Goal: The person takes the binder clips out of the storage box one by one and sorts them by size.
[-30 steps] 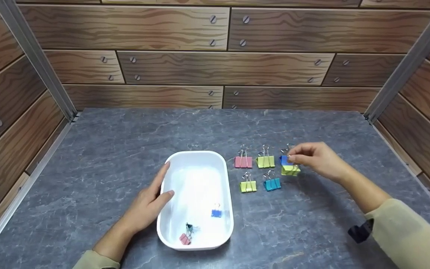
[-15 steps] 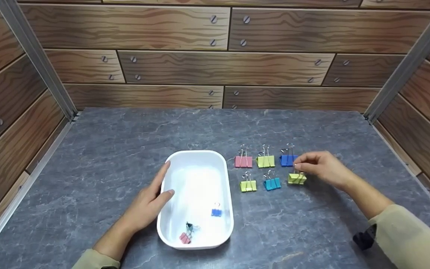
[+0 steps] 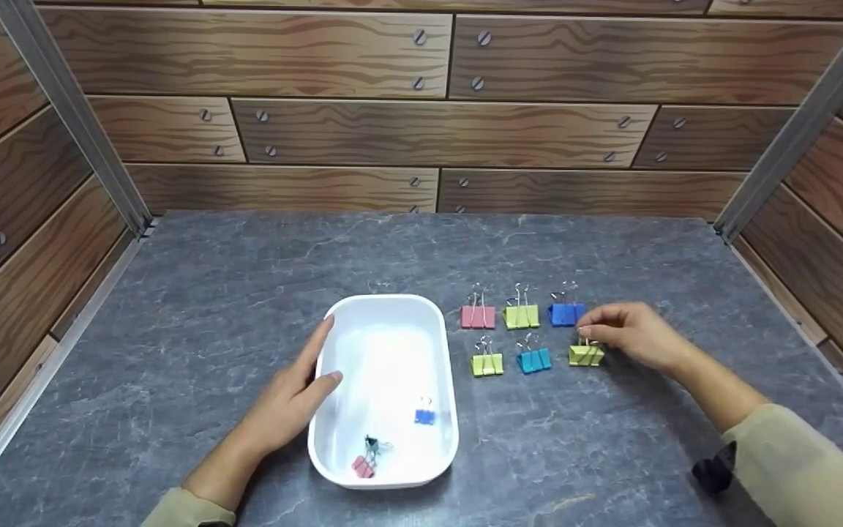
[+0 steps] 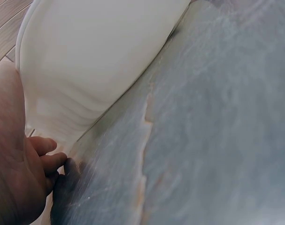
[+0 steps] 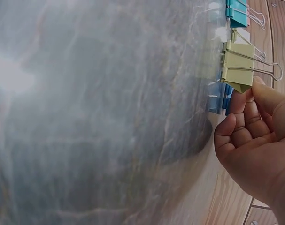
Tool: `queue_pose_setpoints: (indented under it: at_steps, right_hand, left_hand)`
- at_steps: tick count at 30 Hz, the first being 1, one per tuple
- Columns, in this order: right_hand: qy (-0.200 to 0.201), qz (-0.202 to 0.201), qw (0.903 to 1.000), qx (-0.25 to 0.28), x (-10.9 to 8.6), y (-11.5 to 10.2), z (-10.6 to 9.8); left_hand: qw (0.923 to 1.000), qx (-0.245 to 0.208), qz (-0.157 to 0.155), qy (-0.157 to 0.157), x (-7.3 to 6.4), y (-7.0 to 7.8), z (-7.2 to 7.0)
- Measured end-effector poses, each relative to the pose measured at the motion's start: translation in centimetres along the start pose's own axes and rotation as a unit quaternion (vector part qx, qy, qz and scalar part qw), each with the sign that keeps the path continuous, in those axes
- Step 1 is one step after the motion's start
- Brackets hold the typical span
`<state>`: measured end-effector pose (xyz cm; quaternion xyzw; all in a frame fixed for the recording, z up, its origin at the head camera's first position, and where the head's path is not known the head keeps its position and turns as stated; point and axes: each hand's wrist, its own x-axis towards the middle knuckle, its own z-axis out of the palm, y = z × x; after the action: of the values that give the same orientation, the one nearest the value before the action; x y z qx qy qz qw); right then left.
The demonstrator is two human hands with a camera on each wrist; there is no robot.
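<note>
My left hand (image 3: 286, 399) holds the left side of a white plastic tray (image 3: 448, 380), thumb and index fingertip over the rim. In the left wrist view, other fingers (image 4: 50, 161) curl beside its outer wall (image 4: 95, 56). My right hand (image 3: 637, 337) pinches a yellow-green binder clip (image 3: 585, 356) by a wire handle, close to the table at the near right of a group of clips. The right wrist view shows thumb and fingertips behind this clip (image 5: 238, 65). A blue binder clip (image 3: 566, 315) stands just beyond it, and a teal clip (image 3: 534, 360) to its left.
A pink clip (image 3: 478, 318) and a yellow-green clip (image 3: 522, 317) stand in the far row; a smaller yellow-green clip (image 3: 486, 364) stands nearer the tray. Inside the tray lie small blue (image 3: 424, 416), pink (image 3: 363, 467) and dark green (image 3: 371, 443) clips. Wood-patterned walls enclose the grey table (image 3: 282, 256).
My right hand has moved toward me and slightly right, bringing the yellow-green clip from in front of the blue clip to the end of the near row. My left hand and the tray have stayed still.
</note>
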<state>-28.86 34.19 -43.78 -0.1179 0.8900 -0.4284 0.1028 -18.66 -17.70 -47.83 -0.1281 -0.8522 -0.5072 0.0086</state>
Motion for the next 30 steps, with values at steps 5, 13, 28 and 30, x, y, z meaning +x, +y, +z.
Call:
queue_pose_setpoints:
  at_steps: [5,13,28,30]
  right_hand:
    - [0.002,0.004,1.0000,-0.005,0.07,0.05,0.09]
    - [0.012,0.015,0.9997,-0.013,0.32,0.38,0.25]
    - [0.022,0.005,0.9996,-0.016,0.34,0.84,0.51]
    - [0.023,0.003,0.9996,-0.014,0.38,0.94,0.50]
  left_hand:
    - [1.0000,-0.005,0.006,-0.006,0.01,-0.13,-0.04]
    - [0.9999,-0.003,0.006,-0.008,0.03,-0.22,-0.03]
    - [0.9999,0.009,0.008,0.002,-0.04,0.00,-0.01]
    - [0.9999,0.009,0.007,0.002,-0.02,-0.02,-0.01]
